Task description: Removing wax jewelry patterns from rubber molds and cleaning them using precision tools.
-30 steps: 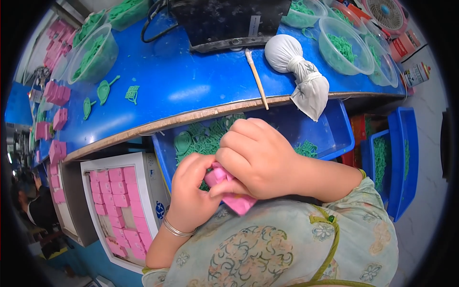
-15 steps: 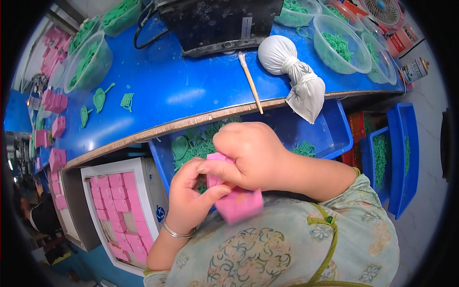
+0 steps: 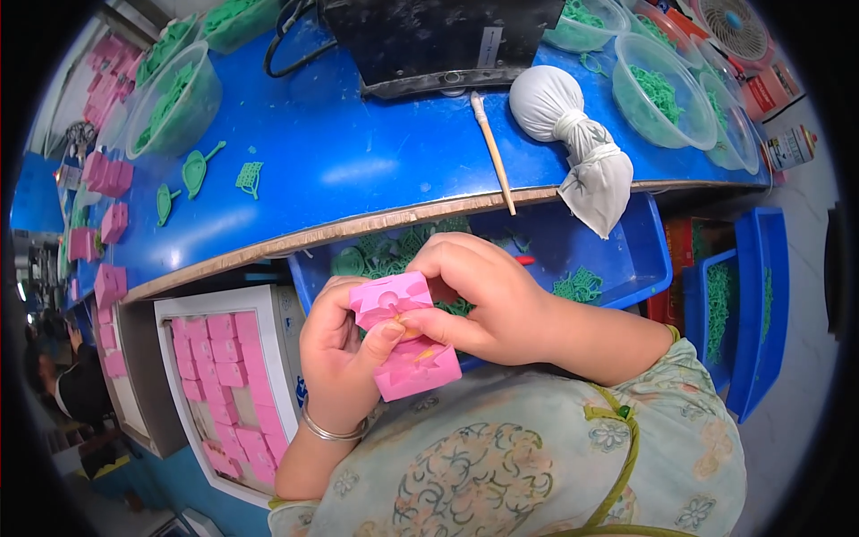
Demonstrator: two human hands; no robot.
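Both hands are held over the blue tray [image 3: 626, 259]: the left hand [image 3: 335, 358] grips the pink mould [image 3: 403, 336], now parted into two hinged halves where it was closed before; the right hand [image 3: 488, 300] pinches inside, so the cavity is judged exposed.

mould [image 3: 404, 336]: its middle is covered by the right hand [image 3: 488, 300] and the left hand [image 3: 340, 358] thumb
bin [image 3: 626, 259]: its near part is hidden behind both hands
black machine [image 3: 438, 36]: cut off by the top edge
fan [image 3: 734, 22]: partly out of view at the rim
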